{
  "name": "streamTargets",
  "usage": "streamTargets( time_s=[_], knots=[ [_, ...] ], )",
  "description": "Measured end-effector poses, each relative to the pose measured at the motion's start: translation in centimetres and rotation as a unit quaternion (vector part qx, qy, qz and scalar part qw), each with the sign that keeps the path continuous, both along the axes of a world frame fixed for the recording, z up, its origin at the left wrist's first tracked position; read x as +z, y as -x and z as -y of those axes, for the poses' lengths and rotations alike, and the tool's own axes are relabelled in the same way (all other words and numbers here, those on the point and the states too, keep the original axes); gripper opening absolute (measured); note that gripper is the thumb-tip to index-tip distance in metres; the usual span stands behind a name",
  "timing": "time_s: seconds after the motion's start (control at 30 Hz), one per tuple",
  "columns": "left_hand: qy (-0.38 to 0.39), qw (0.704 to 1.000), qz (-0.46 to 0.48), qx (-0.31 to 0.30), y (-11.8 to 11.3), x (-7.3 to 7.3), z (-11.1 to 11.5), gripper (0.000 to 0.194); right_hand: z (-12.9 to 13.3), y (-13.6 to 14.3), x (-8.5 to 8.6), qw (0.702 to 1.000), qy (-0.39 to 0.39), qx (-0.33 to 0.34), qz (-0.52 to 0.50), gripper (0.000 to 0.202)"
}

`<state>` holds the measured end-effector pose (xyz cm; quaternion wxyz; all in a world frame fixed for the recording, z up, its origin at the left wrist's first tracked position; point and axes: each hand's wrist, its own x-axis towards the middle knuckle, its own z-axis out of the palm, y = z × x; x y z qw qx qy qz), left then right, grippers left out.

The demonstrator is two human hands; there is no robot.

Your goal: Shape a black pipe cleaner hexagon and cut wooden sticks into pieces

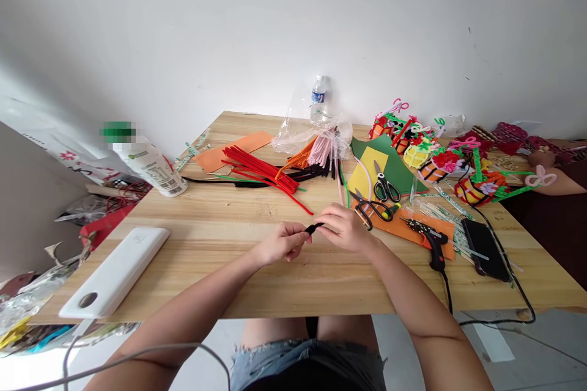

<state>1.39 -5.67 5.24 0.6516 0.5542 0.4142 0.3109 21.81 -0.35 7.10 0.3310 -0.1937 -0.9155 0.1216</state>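
Over the middle of the wooden table, a small black fuzzy piece (313, 228) is held between my two hands. My left hand (285, 242) pinches its left end between thumb and finger. The fingers of my right hand (342, 229) close on its right end. Just beyond my hands lies a bundle of red pipe cleaners (261, 168), with pink pipe cleaners (323, 149) and black ones behind. Two pairs of black-handled scissors (386, 188) rest on yellow and green sheets to the right of my right hand.
A glue gun (433, 241) and phone (488, 248) lie at right, near several decorated pipe-cleaner baskets (438, 168). A white power bank (117, 272) and white bottle (153, 165) are at left. A water bottle (318, 98) stands behind. Another person's arm (559, 182) shows at right.
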Motion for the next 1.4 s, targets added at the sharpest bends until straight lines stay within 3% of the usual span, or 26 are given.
streamTargets(
  time_s=[0.27, 0.47, 0.63, 0.77, 1.0, 1.23, 1.4],
  knots=[
    [-0.012, 1.0, -0.007, -0.006, -0.2, -0.2, 0.1, 0.038, 0.9, 1.0, -0.8, 0.997, -0.037, -0.052, -0.034, 0.013],
    [0.023, 0.996, 0.083, -0.017, -0.9, -0.5, 0.2, 0.041, 1.8, 1.9, -1.4, 0.991, -0.027, -0.105, -0.078, 0.012],
    [-0.059, 0.996, 0.062, 0.04, -1.1, -0.7, 0.2, 0.041, 2.1, 2.2, -1.5, 0.984, -0.073, -0.13, -0.097, 0.012],
    [-0.023, 0.997, 0.07, 0.01, -0.9, -0.8, 0.1, 0.041, 2.3, 2.4, -1.5, 0.983, -0.097, -0.125, -0.095, 0.013],
    [-0.032, 0.996, 0.081, -0.019, -0.6, -0.9, 0.3, 0.041, 2.4, 2.1, -1.5, 0.99, -0.035, -0.094, -0.104, 0.014],
    [-0.044, 0.986, 0.118, 0.108, -0.7, -0.3, 0.2, 0.04, 2.8, 2.6, -1.3, 0.989, 0.068, -0.02, -0.131, 0.037],
    [-0.022, 0.971, 0.18, 0.156, -0.9, -0.6, -0.1, 0.034, 2.9, 2.8, -2.0, 0.987, 0.111, -0.021, -0.115, 0.042]
  ],
)
